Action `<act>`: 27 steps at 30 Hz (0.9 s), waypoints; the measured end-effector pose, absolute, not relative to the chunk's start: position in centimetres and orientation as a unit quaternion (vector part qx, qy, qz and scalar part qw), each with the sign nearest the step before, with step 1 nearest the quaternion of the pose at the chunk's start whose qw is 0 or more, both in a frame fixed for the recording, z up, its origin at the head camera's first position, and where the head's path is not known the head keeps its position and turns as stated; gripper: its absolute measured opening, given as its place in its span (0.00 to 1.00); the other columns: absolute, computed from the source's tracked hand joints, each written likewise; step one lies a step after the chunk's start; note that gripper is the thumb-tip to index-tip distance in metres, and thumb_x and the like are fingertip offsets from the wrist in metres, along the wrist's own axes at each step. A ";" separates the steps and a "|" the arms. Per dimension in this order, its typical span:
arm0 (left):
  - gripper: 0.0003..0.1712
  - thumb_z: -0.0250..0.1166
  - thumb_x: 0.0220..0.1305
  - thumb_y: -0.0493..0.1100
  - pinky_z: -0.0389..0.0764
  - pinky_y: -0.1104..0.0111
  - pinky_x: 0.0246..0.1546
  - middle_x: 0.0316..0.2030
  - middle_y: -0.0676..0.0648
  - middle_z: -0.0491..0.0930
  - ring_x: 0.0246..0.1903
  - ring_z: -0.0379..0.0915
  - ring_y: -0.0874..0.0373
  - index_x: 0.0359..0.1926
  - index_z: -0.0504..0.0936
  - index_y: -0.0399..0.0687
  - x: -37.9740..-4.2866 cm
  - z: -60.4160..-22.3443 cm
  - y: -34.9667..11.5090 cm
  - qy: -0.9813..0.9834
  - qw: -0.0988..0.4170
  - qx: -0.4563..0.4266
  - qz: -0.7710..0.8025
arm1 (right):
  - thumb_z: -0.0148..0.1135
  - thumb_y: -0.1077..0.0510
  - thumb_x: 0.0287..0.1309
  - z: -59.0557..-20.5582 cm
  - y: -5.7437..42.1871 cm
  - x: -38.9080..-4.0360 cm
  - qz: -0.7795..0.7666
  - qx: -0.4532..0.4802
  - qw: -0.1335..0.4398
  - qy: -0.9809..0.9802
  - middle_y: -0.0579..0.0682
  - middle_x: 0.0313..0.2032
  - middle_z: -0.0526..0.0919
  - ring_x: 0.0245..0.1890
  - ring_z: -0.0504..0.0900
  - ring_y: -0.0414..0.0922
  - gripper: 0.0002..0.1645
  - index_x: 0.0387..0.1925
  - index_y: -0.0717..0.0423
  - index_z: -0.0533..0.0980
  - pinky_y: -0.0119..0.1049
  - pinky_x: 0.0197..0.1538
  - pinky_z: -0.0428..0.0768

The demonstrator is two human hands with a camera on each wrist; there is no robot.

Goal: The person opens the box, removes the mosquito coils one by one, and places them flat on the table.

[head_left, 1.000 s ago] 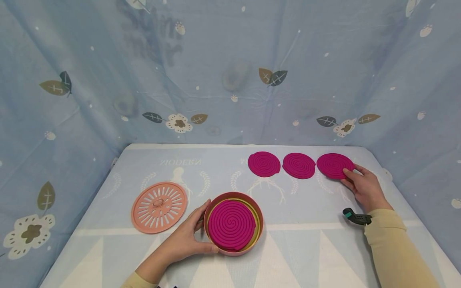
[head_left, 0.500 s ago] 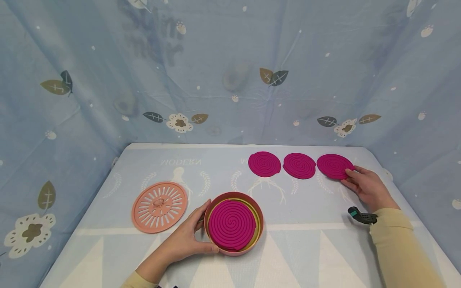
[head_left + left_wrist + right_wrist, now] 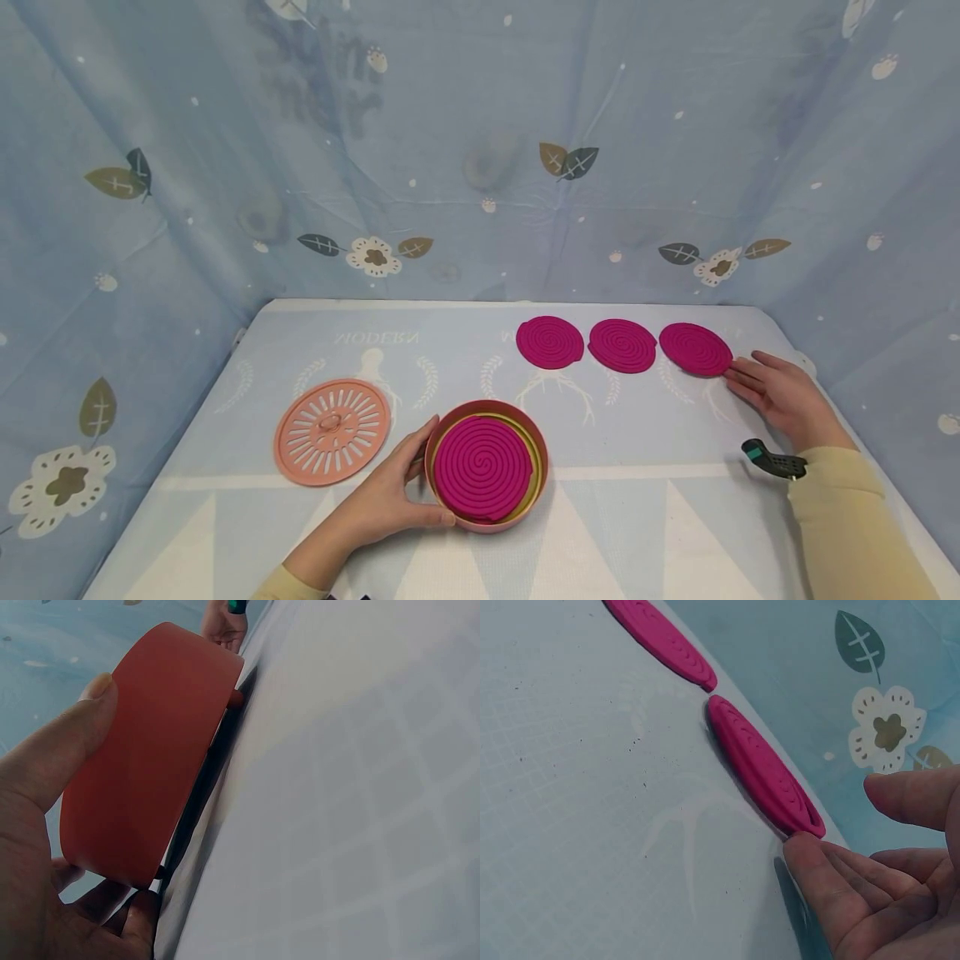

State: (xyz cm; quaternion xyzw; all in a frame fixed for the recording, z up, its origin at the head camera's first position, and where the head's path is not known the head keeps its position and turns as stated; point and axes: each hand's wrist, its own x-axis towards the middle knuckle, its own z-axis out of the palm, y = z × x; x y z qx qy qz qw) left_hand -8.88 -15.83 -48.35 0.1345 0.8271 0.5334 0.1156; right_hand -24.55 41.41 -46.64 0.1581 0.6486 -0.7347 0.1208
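Note:
A round pink mosquito coil holder, yellowish inside, stands near the front middle with a magenta mosquito coil lying in it. My left hand grips its left side; the left wrist view shows the thumb and fingers on the outer wall. At the back right, my right hand has its fingers extended, their tips at the near right edge of the rightmost magenta coil. In the right wrist view the thumb is lifted off that coil, which lies flat on the table.
Two more magenta coils, a middle one and a left one, lie in a row along the table's back edge. A slotted coral lid with a small ring lies left of the holder. Patterned cloth hangs behind the table.
My right hand has let go of the rightmost coil and drawn slightly right, its thumb lifting off. That coil now lies down beside the others. The left hand and holder stay in place.

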 end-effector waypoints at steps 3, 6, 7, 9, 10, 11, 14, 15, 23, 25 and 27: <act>0.73 0.84 0.36 0.58 0.65 0.66 0.68 0.72 0.56 0.57 0.66 0.62 0.65 0.79 0.49 0.57 -8.9 -48.4 -15.8 0.828 0.112 0.136 0.532 | 0.65 0.52 0.64 -46.7 41.5 -24.2 -0.727 0.155 0.114 0.659 0.49 0.56 0.68 0.42 0.83 0.33 0.62 0.77 0.51 0.28 0.39 0.59 0.75; 0.73 0.84 0.36 0.59 0.65 0.66 0.68 0.72 0.56 0.57 0.66 0.62 0.65 0.79 0.49 0.56 -8.8 -48.5 -15.8 0.831 0.109 0.136 0.529 | 0.65 0.51 0.64 -46.7 41.6 -24.0 -0.725 0.148 0.110 0.663 0.48 0.54 0.70 0.43 0.83 0.33 0.62 0.77 0.51 0.28 0.37 0.57 0.77; 0.73 0.84 0.36 0.59 0.66 0.66 0.67 0.72 0.57 0.57 0.66 0.62 0.65 0.79 0.49 0.56 -8.9 -48.5 -15.8 0.832 0.108 0.135 0.528 | 0.65 0.51 0.65 -46.7 41.6 -23.9 -0.727 0.146 0.109 0.662 0.47 0.52 0.71 0.43 0.83 0.33 0.62 0.77 0.51 0.28 0.37 0.57 0.78; 0.73 0.84 0.36 0.59 0.66 0.66 0.67 0.72 0.57 0.57 0.66 0.62 0.66 0.79 0.49 0.57 -8.9 -48.5 -15.8 0.832 0.108 0.134 0.527 | 0.64 0.51 0.65 -46.7 41.7 -23.8 -0.735 0.140 0.109 0.654 0.43 0.49 0.73 0.43 0.83 0.34 0.61 0.78 0.50 0.28 0.36 0.56 0.79; 0.73 0.84 0.36 0.59 0.66 0.66 0.67 0.72 0.57 0.57 0.66 0.62 0.65 0.79 0.49 0.57 -8.9 -48.5 -15.8 0.833 0.108 0.133 0.527 | 0.63 0.52 0.65 -46.7 41.7 -23.7 -0.739 0.137 0.110 0.650 0.41 0.47 0.74 0.44 0.83 0.34 0.61 0.78 0.49 0.28 0.36 0.55 0.80; 0.73 0.84 0.36 0.59 0.66 0.66 0.67 0.72 0.57 0.57 0.66 0.62 0.66 0.79 0.49 0.57 -8.9 -48.5 -15.8 0.832 0.109 0.133 0.527 | 0.63 0.52 0.66 -46.7 41.8 -23.7 -0.745 0.132 0.111 0.645 0.40 0.46 0.76 0.44 0.83 0.34 0.60 0.78 0.49 0.28 0.36 0.55 0.80; 0.73 0.84 0.36 0.59 0.66 0.66 0.67 0.72 0.57 0.57 0.66 0.62 0.65 0.79 0.49 0.57 -8.9 -48.5 -15.8 0.831 0.110 0.133 0.528 | 0.63 0.53 0.66 -46.8 41.8 -23.6 -0.754 0.124 0.109 0.636 0.39 0.44 0.79 0.45 0.84 0.36 0.60 0.78 0.48 0.28 0.36 0.55 0.80; 0.73 0.84 0.36 0.59 0.65 0.66 0.68 0.72 0.57 0.57 0.66 0.62 0.65 0.79 0.49 0.57 -8.9 -48.5 -15.8 0.831 0.111 0.133 0.528 | 0.63 0.53 0.66 -46.9 41.8 -23.6 -0.756 0.124 0.108 0.633 0.39 0.44 0.79 0.45 0.84 0.36 0.60 0.78 0.48 0.28 0.37 0.54 0.80; 0.73 0.84 0.36 0.59 0.66 0.66 0.67 0.72 0.57 0.57 0.66 0.61 0.66 0.79 0.49 0.56 -8.9 -48.5 -15.8 0.832 0.109 0.135 0.527 | 0.68 0.51 0.61 -47.1 41.6 -23.8 -0.761 0.140 0.104 0.625 0.41 0.47 0.77 0.44 0.85 0.37 0.63 0.78 0.44 0.30 0.37 0.56 0.79; 0.73 0.84 0.36 0.59 0.65 0.66 0.67 0.72 0.57 0.57 0.66 0.61 0.65 0.79 0.49 0.56 -8.9 -48.5 -15.8 0.830 0.110 0.135 0.530 | 0.67 0.52 0.62 -47.0 41.5 -23.7 -0.765 0.141 0.103 0.620 0.41 0.47 0.78 0.44 0.85 0.37 0.63 0.78 0.43 0.31 0.38 0.56 0.78; 0.73 0.84 0.36 0.58 0.65 0.67 0.68 0.73 0.56 0.56 0.66 0.61 0.65 0.79 0.49 0.55 -8.9 -48.5 -15.8 0.828 0.111 0.136 0.533 | 0.66 0.52 0.63 -46.7 41.3 -23.6 -0.767 0.136 0.103 0.618 0.39 0.46 0.79 0.44 0.85 0.37 0.62 0.78 0.44 0.31 0.37 0.55 0.79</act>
